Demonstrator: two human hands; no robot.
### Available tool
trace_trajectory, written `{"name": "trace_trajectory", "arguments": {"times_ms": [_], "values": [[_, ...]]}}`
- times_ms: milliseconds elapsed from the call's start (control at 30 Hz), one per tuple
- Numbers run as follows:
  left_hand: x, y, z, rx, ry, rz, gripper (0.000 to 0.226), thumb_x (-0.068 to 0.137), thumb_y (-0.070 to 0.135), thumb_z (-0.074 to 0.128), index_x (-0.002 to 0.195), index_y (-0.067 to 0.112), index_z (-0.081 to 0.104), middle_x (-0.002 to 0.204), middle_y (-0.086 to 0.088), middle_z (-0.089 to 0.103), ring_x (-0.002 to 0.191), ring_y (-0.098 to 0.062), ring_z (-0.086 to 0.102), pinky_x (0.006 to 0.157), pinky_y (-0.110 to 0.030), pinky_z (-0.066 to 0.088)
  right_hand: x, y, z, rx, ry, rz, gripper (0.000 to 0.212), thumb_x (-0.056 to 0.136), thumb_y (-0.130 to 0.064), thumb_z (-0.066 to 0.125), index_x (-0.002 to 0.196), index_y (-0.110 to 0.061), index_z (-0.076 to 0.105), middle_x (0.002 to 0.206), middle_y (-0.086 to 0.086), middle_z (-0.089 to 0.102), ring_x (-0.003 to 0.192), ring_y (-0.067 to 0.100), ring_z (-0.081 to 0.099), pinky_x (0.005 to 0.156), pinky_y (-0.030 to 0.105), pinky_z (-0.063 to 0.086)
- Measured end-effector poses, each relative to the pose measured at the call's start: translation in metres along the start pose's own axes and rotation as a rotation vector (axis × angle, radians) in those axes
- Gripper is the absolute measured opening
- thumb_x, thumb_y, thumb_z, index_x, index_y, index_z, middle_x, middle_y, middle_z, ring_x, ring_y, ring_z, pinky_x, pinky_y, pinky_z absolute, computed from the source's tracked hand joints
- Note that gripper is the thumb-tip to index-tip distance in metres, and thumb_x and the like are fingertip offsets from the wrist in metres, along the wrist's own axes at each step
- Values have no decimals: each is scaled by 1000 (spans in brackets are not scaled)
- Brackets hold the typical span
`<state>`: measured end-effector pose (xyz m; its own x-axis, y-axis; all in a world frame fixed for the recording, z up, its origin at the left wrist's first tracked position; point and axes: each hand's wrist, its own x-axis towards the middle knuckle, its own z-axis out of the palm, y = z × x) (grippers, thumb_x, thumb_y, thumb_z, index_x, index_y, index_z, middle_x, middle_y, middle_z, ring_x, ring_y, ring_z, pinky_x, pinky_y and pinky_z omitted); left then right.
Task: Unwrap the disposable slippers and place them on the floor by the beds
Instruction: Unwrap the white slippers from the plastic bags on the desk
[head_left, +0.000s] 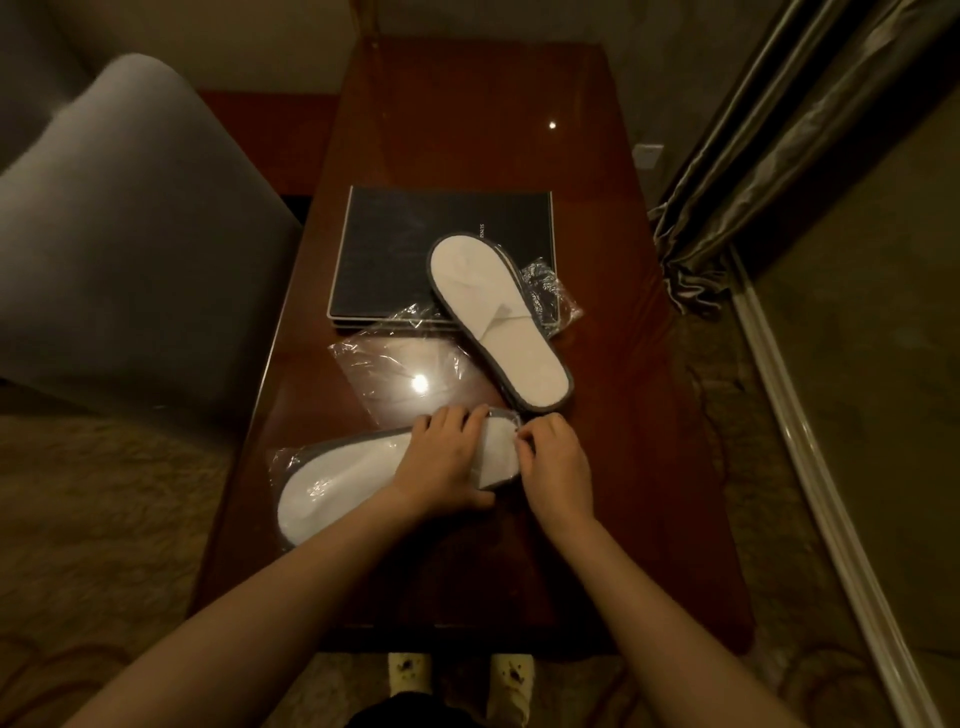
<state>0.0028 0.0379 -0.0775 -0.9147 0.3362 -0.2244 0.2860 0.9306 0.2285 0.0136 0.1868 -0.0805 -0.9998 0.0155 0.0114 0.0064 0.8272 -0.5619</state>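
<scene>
Clear plastic still covered the slipper pack (363, 478) you were working on, so you were at the unwrapping step for the second pair, and nothing had reached the floor yet.

In the head view, take the dark folder (395, 249) on the counter (467, 561) as the landmark. The wrapped pack lay on your side of the folder and a little to its left, near the counter's left edge. Your left hand (441, 467) lay flat across the pack's right half, fingers spread, pressing it down rather than closing round it. Your right hand (556, 467) sat at the pack's right end, its grip narrowed to a pinch at the wrapper's edge; whether it actually held the film I cannot tell for sure.

An unwrapped pair (501, 322) rested with its toe end on the folder's near right corner, heel end pointing toward you. An empty wrapper (400, 374) lay just below the folder, and a second crumpled wrapper (545, 291) stuck out at the folder's right side.

The next move probably called for peeling the film open at that right end while your left hand kept the pack steady, then sliding the slippers out.
</scene>
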Motion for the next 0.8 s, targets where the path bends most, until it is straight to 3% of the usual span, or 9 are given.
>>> {"name": "trace_trajectory", "arguments": {"times_ms": [133, 233, 300, 433, 500, 600, 667, 733, 800], "values": [[-5, 0, -16, -58, 62, -2, 102, 54, 61, 64, 139, 19, 27, 129, -4, 43, 118, -24, 41, 102, -37, 31, 8, -6, -21, 93, 98, 18, 8, 89, -16, 54, 86, -12, 61, 84, 1, 59, 74, 12, 52, 61, 18, 34], [-10, -3, -33, -158, 134, -41, 105, 54, 62, 67, 141, 17, 27, 133, -6, 43, 120, -25, 42, 105, -41, 35, 23, -2, -41, 370, 218, 258, 7, 87, -16, 59, 86, -10, 63, 83, 5, 65, 74, 16, 59, 60, 21, 44], [-14, -4, -42, -177, 204, -25, 106, 54, 58, 70, 141, 15, 28, 134, -8, 44, 120, -25, 44, 103, -41, 38, 27, -1, -46, 609, 190, 473, 12, 86, -13, 60, 90, -3, 65, 87, 14, 68, 77, 24, 63, 72, 37, 55], [-27, -5, -53, -135, 238, 5, 108, 53, 56, 70, 142, 12, 28, 134, -9, 44, 120, -26, 45, 101, -41, 38, 17, -5, -54, 961, 26, 701, 19, 86, -6, 60, 100, 5, 64, 86, 15, 68, 74, 22, 62, 70, 34, 54], [-35, -5, -55, -136, 240, 11, 109, 53, 58, 69, 142, 12, 27, 134, -9, 44, 120, -26, 44, 101, -41, 38, 10, -8, -62, 801, 37, 564, 20, 86, -11, 60, 103, 1, 63, 94, 14, 67, 82, 21, 62, 76, 34, 53], [-43, -2, -61, -150, 264, 16, 109, 54, 58, 70, 142, 11, 27, 134, -9, 44, 120, -26, 44, 101, -42, 39, -7, -25, -80, 513, 248, 172, 18, 87, -23, 59, 103, -15, 60, 93, -7, 57, 80, 4, 53, 69, 10, 44], [-46, 2, -66, -145, 276, 15, 107, 55, 54, 72, 143, 13, 27, 134, -8, 44, 119, -25, 44, 101, -41, 40, -19, -38, -92, 382, 355, -129, 19, 86, -30, 55, 103, -21, 59, 93, -18, 50, 87, 1, 45, 73, 8, 38], [-48, 5, -70, -170, 294, 19, 105, 56, 52, 72, 143, 14, 26, 135, -7, 43, 121, -24, 44, 103, -41, 40, -24, -42, -98, 202, 260, -304, 27, 83, -37, 56, 106, -23, 59, 98, -16, 52, 94, 2, 41, 76, 18, 28], [-50, 5, -74, -206, 322, 20, 105, 56, 51, 73, 143, 14, 26, 137, -7, 42, 124, -24, 43, 106, -41, 39, -25, -39, -100, 12, 106, -303, 32, 81, -38, 62, 110, -25, 59, 99, -11, 55, 98, 9, 43, 75, 22, 18]]}}
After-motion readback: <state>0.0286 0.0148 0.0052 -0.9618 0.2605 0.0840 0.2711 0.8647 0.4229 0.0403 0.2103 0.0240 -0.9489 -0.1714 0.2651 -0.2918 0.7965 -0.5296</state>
